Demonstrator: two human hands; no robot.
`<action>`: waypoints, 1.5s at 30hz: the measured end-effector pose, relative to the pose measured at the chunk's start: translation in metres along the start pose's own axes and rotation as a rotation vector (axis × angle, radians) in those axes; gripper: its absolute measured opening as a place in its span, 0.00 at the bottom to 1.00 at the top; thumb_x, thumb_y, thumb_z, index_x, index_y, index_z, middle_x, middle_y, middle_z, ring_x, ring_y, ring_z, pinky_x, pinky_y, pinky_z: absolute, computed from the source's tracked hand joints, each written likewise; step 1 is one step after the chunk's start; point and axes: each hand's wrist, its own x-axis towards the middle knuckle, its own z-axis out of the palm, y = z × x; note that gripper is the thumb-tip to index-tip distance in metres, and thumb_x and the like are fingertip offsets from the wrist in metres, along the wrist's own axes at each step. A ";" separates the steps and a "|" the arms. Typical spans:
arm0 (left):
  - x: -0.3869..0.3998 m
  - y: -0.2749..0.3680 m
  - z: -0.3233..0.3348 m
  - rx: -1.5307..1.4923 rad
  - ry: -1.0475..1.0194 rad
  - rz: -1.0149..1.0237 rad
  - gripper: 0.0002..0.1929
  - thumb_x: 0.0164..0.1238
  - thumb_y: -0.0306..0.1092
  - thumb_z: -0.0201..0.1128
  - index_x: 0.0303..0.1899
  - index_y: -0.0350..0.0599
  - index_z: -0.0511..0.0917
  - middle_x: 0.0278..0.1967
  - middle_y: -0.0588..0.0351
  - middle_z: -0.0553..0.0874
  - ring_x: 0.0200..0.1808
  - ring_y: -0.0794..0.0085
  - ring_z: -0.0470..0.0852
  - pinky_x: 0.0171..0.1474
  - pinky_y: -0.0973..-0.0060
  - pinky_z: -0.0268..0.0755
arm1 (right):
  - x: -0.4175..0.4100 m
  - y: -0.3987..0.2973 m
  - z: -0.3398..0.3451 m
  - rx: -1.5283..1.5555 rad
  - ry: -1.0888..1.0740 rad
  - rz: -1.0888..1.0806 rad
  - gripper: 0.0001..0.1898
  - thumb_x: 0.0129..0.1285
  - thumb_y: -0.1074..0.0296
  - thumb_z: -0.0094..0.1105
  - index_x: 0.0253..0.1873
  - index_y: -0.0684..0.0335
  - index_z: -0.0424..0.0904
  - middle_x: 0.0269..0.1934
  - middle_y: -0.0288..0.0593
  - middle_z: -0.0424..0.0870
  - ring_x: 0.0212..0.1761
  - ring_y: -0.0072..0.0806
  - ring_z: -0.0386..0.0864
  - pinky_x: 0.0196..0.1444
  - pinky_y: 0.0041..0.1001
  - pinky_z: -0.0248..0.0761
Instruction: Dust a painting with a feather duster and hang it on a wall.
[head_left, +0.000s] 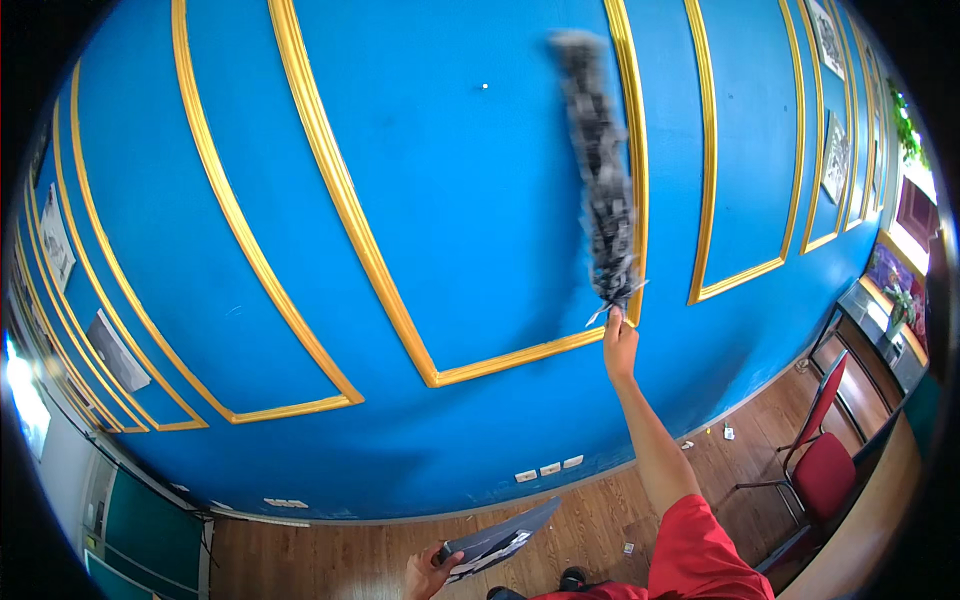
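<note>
My right hand (621, 351) is raised at the blue wall (480, 225), gripping the handle end of a grey and black duster (604, 172). The duster points upward, its head blurred, alongside the right gold moulding (637, 150) of a wall panel. Whether its strands touch the wall, I cannot tell. Low down, my left hand (429, 571) holds a thin flat picture panel (499, 541) by one edge, thumb on its face. That panel is dark grey with a black-and-white image and is tilted, seen nearly edge-on. A small white peg (484, 86) sticks out of the wall inside the gold frame.
Wall sockets (550, 469) sit low on the wall above the wooden floor (360, 555). At right stand a red chair (823, 476) and a dark table (874, 337) with a potted plant (898, 307). Other pictures (118, 351) hang at left. Small litter (728, 432) lies on the floor.
</note>
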 end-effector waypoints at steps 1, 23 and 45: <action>-0.002 0.004 0.000 -0.001 -0.001 0.002 0.22 0.59 0.50 0.70 0.36 0.34 0.81 0.16 0.54 0.75 0.18 0.76 0.71 0.23 0.74 0.62 | 0.003 -0.001 0.000 -0.001 0.002 -0.001 0.30 0.74 0.52 0.45 0.27 0.76 0.76 0.16 0.55 0.73 0.16 0.35 0.70 0.22 0.41 0.57; 0.010 -0.004 0.009 0.045 -0.020 0.013 0.22 0.57 0.50 0.71 0.35 0.37 0.81 0.17 0.54 0.76 0.20 0.77 0.72 0.24 0.74 0.64 | -0.105 0.128 0.015 -0.055 -0.208 -0.103 0.20 0.73 0.59 0.44 0.38 0.74 0.75 0.21 0.63 0.72 0.20 0.55 0.69 0.24 0.45 0.60; -0.013 -0.015 -0.012 0.035 0.007 -0.170 0.18 0.58 0.46 0.71 0.31 0.37 0.80 0.15 0.58 0.73 0.19 0.80 0.68 0.22 0.75 0.60 | -0.257 0.214 -0.046 -0.252 -0.283 0.414 0.17 0.70 0.61 0.45 0.52 0.69 0.75 0.37 0.66 0.80 0.40 0.59 0.80 0.39 0.45 0.71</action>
